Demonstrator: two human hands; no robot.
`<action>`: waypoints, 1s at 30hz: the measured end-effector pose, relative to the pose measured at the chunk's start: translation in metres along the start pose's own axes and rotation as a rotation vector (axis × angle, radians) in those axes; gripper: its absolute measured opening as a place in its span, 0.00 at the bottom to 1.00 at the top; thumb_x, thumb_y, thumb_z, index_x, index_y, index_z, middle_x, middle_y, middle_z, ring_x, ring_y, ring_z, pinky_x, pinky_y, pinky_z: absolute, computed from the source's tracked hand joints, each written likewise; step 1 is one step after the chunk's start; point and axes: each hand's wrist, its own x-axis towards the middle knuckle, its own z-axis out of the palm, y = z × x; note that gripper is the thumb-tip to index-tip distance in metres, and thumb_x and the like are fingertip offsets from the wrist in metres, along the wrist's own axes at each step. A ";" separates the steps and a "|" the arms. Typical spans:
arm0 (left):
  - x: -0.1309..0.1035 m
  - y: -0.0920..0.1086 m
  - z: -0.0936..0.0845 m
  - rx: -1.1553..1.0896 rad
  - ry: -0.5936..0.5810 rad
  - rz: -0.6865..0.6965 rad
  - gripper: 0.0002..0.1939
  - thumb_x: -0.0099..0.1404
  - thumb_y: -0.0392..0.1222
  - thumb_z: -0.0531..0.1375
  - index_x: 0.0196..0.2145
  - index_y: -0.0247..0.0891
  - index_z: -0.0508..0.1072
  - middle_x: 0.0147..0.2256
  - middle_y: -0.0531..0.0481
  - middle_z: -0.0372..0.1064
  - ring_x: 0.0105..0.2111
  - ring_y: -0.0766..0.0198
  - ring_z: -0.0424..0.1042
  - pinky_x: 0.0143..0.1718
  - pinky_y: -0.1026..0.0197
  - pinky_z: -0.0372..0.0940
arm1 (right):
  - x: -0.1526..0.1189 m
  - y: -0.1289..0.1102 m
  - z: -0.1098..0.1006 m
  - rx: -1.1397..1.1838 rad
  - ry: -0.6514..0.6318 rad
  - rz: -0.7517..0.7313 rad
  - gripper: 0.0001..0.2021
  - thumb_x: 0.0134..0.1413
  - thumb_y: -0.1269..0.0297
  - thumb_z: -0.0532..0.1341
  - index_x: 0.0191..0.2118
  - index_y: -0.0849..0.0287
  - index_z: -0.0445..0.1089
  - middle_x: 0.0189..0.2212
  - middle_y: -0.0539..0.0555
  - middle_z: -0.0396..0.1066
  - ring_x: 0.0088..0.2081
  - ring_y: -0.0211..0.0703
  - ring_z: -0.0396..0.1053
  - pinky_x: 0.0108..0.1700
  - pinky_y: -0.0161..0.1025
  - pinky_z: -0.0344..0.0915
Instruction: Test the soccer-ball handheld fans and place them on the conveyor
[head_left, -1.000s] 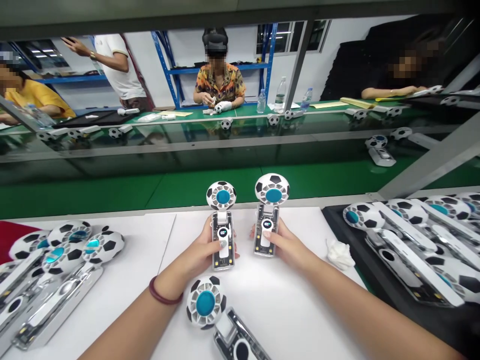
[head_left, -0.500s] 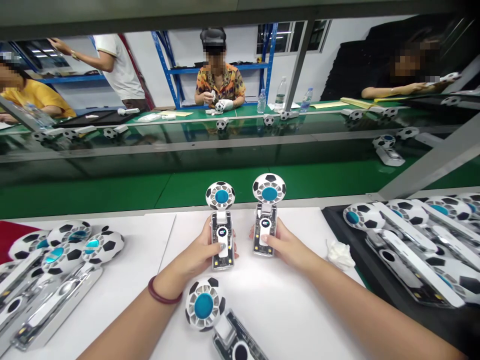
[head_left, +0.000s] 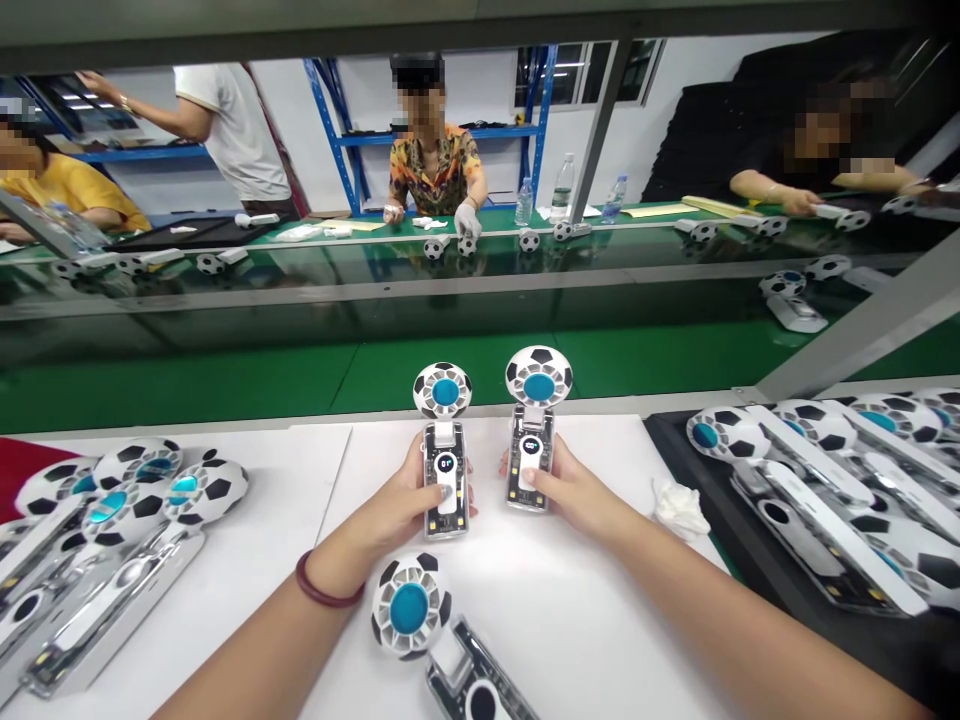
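My left hand (head_left: 405, 490) is wrapped around a handheld fan (head_left: 442, 392) with a football-patterned head, a blue centre and a clear body. Its thumb rests on the white button strip, and the small display seems to read 01. A matching handheld fan (head_left: 538, 387) is gripped in my right hand (head_left: 562, 485), thumb on its strip; that display reads about 100. Both fans stand tilted up above the white table, side by side and apart. Below my left hand, a third fan (head_left: 409, 608) lies on the table, its lower end cut off by the frame.
Several fans (head_left: 112, 510) are piled at the left. More lie in a black tray (head_left: 667, 440) at the right, beside a crumpled white tissue (head_left: 680, 508). Beyond the table runs a green conveyor (head_left: 225, 370) carrying fans; a metal post (head_left: 862, 330) slants at right. Co-workers sit opposite.
The left fan's display has changed from about 100 to about 01. My hands have barely moved. Opposite, a co-worker's gloved hand has reached onto a fan on the line, and belt fans have shifted.
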 end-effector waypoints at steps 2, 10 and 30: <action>0.000 0.000 0.000 0.001 -0.005 -0.002 0.34 0.50 0.41 0.66 0.49 0.46 0.49 0.38 0.49 0.62 0.32 0.58 0.70 0.37 0.47 0.66 | 0.000 0.000 0.000 0.004 -0.001 0.005 0.23 0.49 0.60 0.62 0.49 0.53 0.52 0.40 0.52 0.68 0.43 0.43 0.66 0.44 0.43 0.63; 0.001 -0.002 -0.003 -0.002 0.003 -0.005 0.35 0.50 0.40 0.66 0.48 0.45 0.49 0.38 0.49 0.63 0.32 0.58 0.70 0.37 0.47 0.66 | 0.000 0.001 0.000 0.005 -0.005 0.006 0.23 0.50 0.59 0.62 0.48 0.54 0.52 0.40 0.52 0.66 0.43 0.43 0.65 0.45 0.44 0.62; 0.001 -0.006 -0.007 -0.004 -0.051 0.038 0.35 0.51 0.40 0.66 0.49 0.45 0.48 0.39 0.49 0.62 0.33 0.59 0.70 0.35 0.50 0.67 | -0.003 -0.006 0.006 0.153 0.015 -0.020 0.26 0.42 0.59 0.67 0.46 0.54 0.57 0.39 0.54 0.67 0.43 0.46 0.67 0.44 0.45 0.63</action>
